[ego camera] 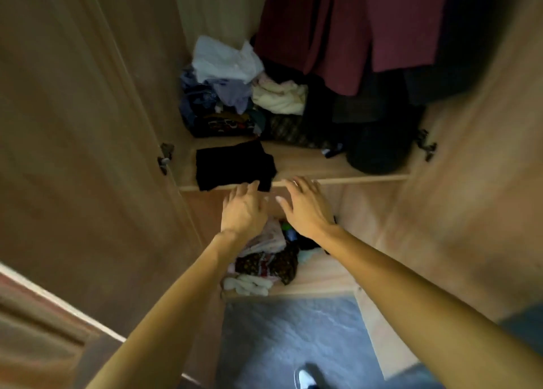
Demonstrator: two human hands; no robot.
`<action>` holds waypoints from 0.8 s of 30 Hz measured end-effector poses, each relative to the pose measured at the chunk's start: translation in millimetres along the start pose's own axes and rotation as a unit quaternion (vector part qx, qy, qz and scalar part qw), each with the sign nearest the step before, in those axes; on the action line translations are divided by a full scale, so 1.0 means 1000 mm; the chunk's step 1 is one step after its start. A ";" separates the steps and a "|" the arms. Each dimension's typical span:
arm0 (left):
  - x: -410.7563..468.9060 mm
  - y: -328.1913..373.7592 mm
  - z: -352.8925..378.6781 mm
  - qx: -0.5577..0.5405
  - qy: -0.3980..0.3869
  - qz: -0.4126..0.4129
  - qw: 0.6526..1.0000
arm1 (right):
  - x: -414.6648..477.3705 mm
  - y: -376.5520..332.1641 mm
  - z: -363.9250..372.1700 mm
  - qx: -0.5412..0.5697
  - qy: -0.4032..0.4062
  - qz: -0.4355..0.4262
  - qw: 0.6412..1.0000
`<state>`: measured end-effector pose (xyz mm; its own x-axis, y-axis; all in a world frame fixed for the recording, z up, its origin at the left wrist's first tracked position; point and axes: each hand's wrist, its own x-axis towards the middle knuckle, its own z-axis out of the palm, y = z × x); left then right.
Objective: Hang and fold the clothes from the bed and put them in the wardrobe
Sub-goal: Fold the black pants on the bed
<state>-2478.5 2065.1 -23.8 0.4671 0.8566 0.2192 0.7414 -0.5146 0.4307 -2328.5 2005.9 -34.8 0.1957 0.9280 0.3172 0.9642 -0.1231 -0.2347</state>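
Left grip (244,209): wide, fingers nearly straight, palm down, holding nothing. Its fingertips (254,185) reach the near edge of the folded black garment (233,165); we cannot tell whether they press it or hang just over it.

Right grip (305,203): wide as well, fingers spread, holding nothing. It hovers just beside the left one, over the front edge of the wardrobe shelf (352,178), to the right of the garment and not touching it.

We note the black garment lies flat at the shelf's front left corner, its near edge slightly overhanging the front edge.

Behind it, at the back left corner of the shelf, a loose pile of clothes (223,89): white and pale blue on top, cream pieces to its right, dark patterned cloth beneath. Toward the right edge of the shelf sits a dark rounded bundle (376,150); too dim to identify.

Maroon garments (352,21) hang above the back of the shelf, with darker cloth behind them.

Below the shelf, under both forearms, the lower compartment holds a heap of mixed clothes (264,259), floral, pink and white.

Both wardrobe doors stand open: left door (73,124), right door (484,183), a hinge (166,156) visible at shelf height.

Grey floor (279,344) below; a white shoe (305,378) at the bottom edge.
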 end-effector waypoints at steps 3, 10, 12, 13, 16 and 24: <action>-0.051 0.034 0.009 -0.016 -0.018 0.056 0.998 | -0.078 0.008 -0.020 0.009 0.018 0.055 0.998; -0.165 0.135 0.046 -0.058 -0.110 0.177 0.976 | -0.265 0.052 -0.067 -0.034 0.080 0.213 0.973; -0.202 0.168 0.058 -0.075 -0.135 0.217 0.964 | -0.322 0.064 -0.086 -0.040 0.111 0.246 0.962; -0.221 0.184 0.065 -0.082 -0.147 0.239 0.956 | -0.351 0.069 -0.095 -0.048 0.128 0.263 0.955; -0.287 0.235 0.084 -0.097 -0.178 0.306 0.930 | -0.446 0.080 -0.125 -0.065 0.181 0.326 0.926; -0.537 0.360 0.137 -0.118 -0.300 0.464 0.825 | -0.766 0.048 -0.177 -0.102 0.196 0.509 0.832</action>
<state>-2396.1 1414.3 -106.7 0.9878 -0.1120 0.1083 -0.1512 -0.8560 0.4944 -2400.0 1226.6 -126.3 0.9343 0.1241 0.3342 0.2647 -0.8693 -0.4174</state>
